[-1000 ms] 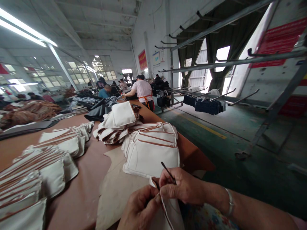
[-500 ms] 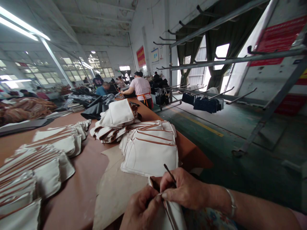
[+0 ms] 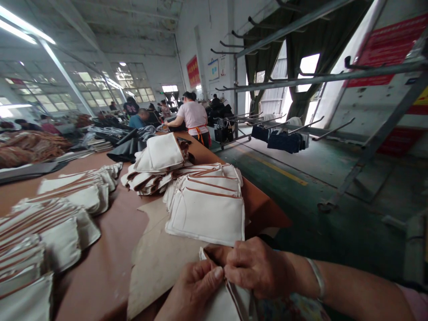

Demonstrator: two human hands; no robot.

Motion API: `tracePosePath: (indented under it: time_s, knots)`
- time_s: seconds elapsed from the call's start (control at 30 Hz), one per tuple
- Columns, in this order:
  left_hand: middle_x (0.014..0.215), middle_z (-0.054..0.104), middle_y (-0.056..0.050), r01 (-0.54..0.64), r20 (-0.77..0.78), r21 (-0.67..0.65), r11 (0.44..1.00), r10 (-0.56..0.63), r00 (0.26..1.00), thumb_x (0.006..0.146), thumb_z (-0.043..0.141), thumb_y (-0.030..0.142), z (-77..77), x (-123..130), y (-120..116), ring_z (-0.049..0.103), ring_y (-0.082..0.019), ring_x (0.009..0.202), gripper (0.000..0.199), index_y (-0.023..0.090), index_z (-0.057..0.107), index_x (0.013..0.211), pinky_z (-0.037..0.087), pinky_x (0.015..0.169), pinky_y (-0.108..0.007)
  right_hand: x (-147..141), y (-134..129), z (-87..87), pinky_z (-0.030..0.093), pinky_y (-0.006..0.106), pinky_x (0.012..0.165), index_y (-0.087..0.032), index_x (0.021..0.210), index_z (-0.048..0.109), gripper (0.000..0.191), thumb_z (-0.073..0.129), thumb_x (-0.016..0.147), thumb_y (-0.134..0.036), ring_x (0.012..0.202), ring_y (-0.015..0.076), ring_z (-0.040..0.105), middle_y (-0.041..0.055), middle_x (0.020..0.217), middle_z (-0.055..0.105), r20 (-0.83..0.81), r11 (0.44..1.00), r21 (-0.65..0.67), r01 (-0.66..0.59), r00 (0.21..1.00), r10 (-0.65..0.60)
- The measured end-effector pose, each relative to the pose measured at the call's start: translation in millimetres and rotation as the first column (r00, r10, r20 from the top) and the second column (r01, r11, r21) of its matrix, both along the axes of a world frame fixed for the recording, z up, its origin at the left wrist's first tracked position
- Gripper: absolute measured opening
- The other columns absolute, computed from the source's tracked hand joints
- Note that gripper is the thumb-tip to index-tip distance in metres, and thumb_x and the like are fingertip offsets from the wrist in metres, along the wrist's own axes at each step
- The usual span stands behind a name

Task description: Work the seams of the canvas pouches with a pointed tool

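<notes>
At the bottom centre, my left hand [image 3: 197, 285] pinches the edge of a white pouch with brown lining [image 3: 219, 301]. My right hand [image 3: 256, 267] is closed on the same edge, its fingertips touching those of my left. Any tool inside the right fist is hidden. Just beyond my hands, a stack of white pouches with brown edges [image 3: 207, 216] lies on brown table covering. Behind it to the left is a looser pile of white pouches [image 3: 162, 154]. Rows of similar pouches [image 3: 63, 236] overlap along the left of the table.
Tan sheet material [image 3: 150, 263] lies under the nearer stack. A metal rack [image 3: 384, 120] with prongs and dark bags stands at right. A person in a pink shirt [image 3: 193, 116] stands at the table's far end. Brown material [image 3: 33, 145] is heaped far left.
The thin dark tool that stuck up from my right hand no longer shows. My right hand has turned, its knuckles now facing up. The view has shifted slightly.
</notes>
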State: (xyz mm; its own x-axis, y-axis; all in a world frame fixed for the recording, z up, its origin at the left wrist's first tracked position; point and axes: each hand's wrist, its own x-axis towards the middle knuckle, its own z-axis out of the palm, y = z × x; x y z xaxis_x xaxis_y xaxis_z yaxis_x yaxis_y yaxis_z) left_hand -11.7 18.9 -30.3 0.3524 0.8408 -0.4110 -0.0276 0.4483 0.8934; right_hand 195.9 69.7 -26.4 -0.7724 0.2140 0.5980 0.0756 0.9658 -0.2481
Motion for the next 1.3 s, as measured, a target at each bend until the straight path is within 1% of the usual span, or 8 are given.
tracePosePath:
  time_s: [0.13,0.27,0.37,0.7,0.93,1.03,1.17,1.3]
  knots:
    - [0.064,0.045,0.003,0.087,-0.171,0.162,0.983,-0.059,0.984,0.079,0.066,0.064,8.5,-3.7,-2.4,0.035,-0.009,0.055,0.05,0.016,0.057,0.072,0.026,0.047,-0.02,1.5,0.1,-1.5,0.047,0.025,0.065,-0.017,0.096,0.06,0.023,0.045,0.097,-0.035,0.067,0.0141,0.056,0.0045,0.077,0.063,-0.092,0.897,-0.442,-0.018,0.995,-0.026]
    - [0.069,0.042,0.002,0.152,-0.303,0.341,0.928,-0.045,0.952,0.089,0.056,0.057,22.6,-3.3,-3.6,0.036,-0.012,0.062,0.044,0.017,0.056,0.072,0.029,0.054,-0.022,5.3,9.1,10.5,0.033,0.016,0.038,-0.012,0.101,0.063,0.058,0.041,0.094,-0.066,0.042,0.005,0.043,0.0007,0.075,0.059,0.042,0.353,-0.933,0.068,0.996,-0.081]
    - [0.068,0.041,0.003,0.203,-0.406,0.401,0.893,-0.025,0.913,0.092,0.053,0.053,25.0,-2.5,-2.6,0.038,-0.013,0.064,0.042,0.017,0.054,0.07,0.03,0.056,-0.023,5.7,19.1,20.9,0.026,0.016,0.032,-0.011,0.089,0.067,0.063,0.045,0.09,-0.07,0.035,0.0038,0.038,-0.0024,0.063,0.055,0.155,0.192,-0.971,0.142,0.986,0.057]
    - [0.069,0.045,0.002,0.233,-0.407,0.51,0.828,-0.006,0.913,0.094,0.052,0.047,24.8,0.7,-1.7,0.041,-0.014,0.064,0.036,0.019,0.052,0.07,0.033,0.06,-0.023,0.3,21.4,13.6,0.03,0.016,0.05,-0.011,0.071,0.061,0.029,0.067,0.086,-0.034,0.056,0.0053,0.037,-0.0065,0.061,0.042,0.035,0.368,-0.93,-0.024,0.988,0.151]
    - [0.07,0.045,0.001,0.087,-0.136,0.359,0.929,-0.04,0.99,0.089,0.052,0.063,17.6,-2.9,1.7,0.039,-0.015,0.068,0.05,0.019,0.048,0.065,0.035,0.064,-0.026,1.1,12.3,9.4,0.027,0.017,0.047,-0.01,0.07,0.06,0.028,0.063,0.085,-0.034,0.054,0.0064,0.036,-0.0049,0.059,0.043,0.003,0.501,-0.865,-0.02,0.999,0.045]
    - [0.074,0.051,-0.001,0.068,-0.185,0.34,0.938,-0.004,0.983,0.091,0.039,0.069,24.6,-4.5,3.4,0.042,-0.017,0.071,0.059,0.017,0.058,0.068,0.036,0.068,-0.027,3.3,11.6,10.7,0.028,0.018,0.047,-0.01,0.07,0.06,0.031,0.063,0.085,-0.037,0.055,0.0069,0.037,-0.0041,0.059,0.044,0.013,0.495,-0.869,-0.008,0.999,0.039]
    - [0.071,0.042,0.002,0.242,-0.113,0.221,0.945,-0.222,0.969,0.085,0.055,0.066,24.5,-2.8,7.9,0.034,-0.013,0.064,0.05,0.018,0.051,0.072,0.029,0.059,-0.025,3.6,9.7,12.7,0.027,0.017,0.047,-0.011,0.068,0.06,0.032,0.064,0.085,-0.038,0.054,0.0066,0.036,-0.0046,0.058,0.043,0.013,0.461,-0.887,0.002,1.0,0.019]
    - [0.072,0.039,0.001,0.293,-0.205,0.327,0.898,-0.235,0.95,0.089,0.053,0.06,19.8,-2.8,9.9,0.035,-0.013,0.066,0.047,0.019,0.044,0.069,0.027,0.06,-0.027,4.3,9.3,6.8,0.026,0.016,0.043,-0.012,0.063,0.057,0.044,0.07,0.082,-0.049,0.051,0.0052,0.034,-0.0055,0.055,0.041,-0.028,0.348,-0.937,-0.024,1.0,-0.007]
